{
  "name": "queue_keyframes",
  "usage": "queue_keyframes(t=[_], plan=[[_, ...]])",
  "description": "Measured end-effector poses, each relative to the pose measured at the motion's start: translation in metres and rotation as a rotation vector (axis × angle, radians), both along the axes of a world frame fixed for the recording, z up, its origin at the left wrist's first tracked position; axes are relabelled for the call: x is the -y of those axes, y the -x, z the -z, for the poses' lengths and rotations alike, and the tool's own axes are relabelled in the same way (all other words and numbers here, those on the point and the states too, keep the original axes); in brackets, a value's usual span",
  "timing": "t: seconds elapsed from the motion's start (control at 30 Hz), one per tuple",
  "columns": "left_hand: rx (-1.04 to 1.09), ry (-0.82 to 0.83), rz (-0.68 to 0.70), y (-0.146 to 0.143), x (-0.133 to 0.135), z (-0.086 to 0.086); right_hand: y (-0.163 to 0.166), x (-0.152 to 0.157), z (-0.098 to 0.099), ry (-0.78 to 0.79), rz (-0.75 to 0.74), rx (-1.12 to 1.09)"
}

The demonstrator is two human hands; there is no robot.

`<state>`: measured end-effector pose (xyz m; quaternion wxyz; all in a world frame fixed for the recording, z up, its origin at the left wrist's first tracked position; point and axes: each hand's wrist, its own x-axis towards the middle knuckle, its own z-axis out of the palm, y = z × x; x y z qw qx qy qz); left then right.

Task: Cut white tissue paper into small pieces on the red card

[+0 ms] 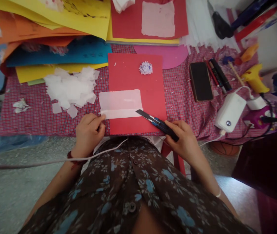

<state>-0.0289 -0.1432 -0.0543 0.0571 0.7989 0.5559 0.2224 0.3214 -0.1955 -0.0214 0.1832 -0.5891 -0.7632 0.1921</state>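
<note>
A folded strip of white tissue paper lies across a red card sheet, its left end reaching past the card's edge. My left hand rests at that left end, fingers curled, fingertips pressing on the paper's lower corner. In my right hand is a utility knife with a dark blade and a blue and black handle. Its blade tip touches or hovers just over the paper's right end; which one, I cannot tell. A crumpled white and blue paper ball sits higher on the card.
A heap of white paper squares lies left of the card. Stacked coloured sheets stand behind. To the right are a phone, markers, a yellow glue gun and a white power bank. A cable crosses my lap.
</note>
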Motion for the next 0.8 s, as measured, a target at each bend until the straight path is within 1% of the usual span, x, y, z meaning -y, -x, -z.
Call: queue_keyframes(t=[0.1, 0.2, 0.27, 0.33, 0.4, 0.47, 0.53, 0.6, 0.63, 0.7, 0.8], plan=[[-0.022, -0.016, 0.024, 0.004, 0.004, -0.007, -0.009, 0.004, 0.000, 0.028, 0.033, 0.006], [-0.083, -0.006, 0.065, 0.004, 0.003, -0.025, -0.020, 0.003, -0.003, 0.063, 0.052, -0.066], [-0.099, -0.004, 0.114, -0.003, -0.004, -0.040, -0.028, 0.001, -0.006, 0.080, 0.065, -0.201], [-0.066, 0.009, 0.150, -0.017, -0.014, -0.053, -0.036, -0.002, -0.008, 0.098, 0.069, -0.423], [-0.057, 0.119, 0.206, -0.037, -0.028, -0.061, -0.040, -0.006, -0.010, 0.154, 0.048, -0.657], [-0.084, 0.245, 0.252, -0.056, -0.043, -0.061, -0.040, -0.012, -0.010, 0.226, 0.007, -0.781], [-0.012, 0.328, 0.266, -0.070, -0.056, -0.053, -0.036, -0.020, -0.011, 0.267, -0.025, -0.756], [0.163, 0.403, 0.306, -0.076, -0.065, -0.042, -0.029, -0.028, -0.011, 0.249, -0.044, -0.643], [0.260, 0.426, 0.302, -0.076, -0.067, -0.036, -0.025, -0.032, -0.010, 0.229, -0.057, -0.573], [0.384, 0.468, 0.279, -0.074, -0.067, -0.029, -0.021, -0.040, -0.010, 0.168, -0.093, -0.436], [0.444, 0.489, 0.219, -0.070, -0.065, -0.027, -0.020, -0.049, -0.007, 0.071, -0.137, -0.235]])
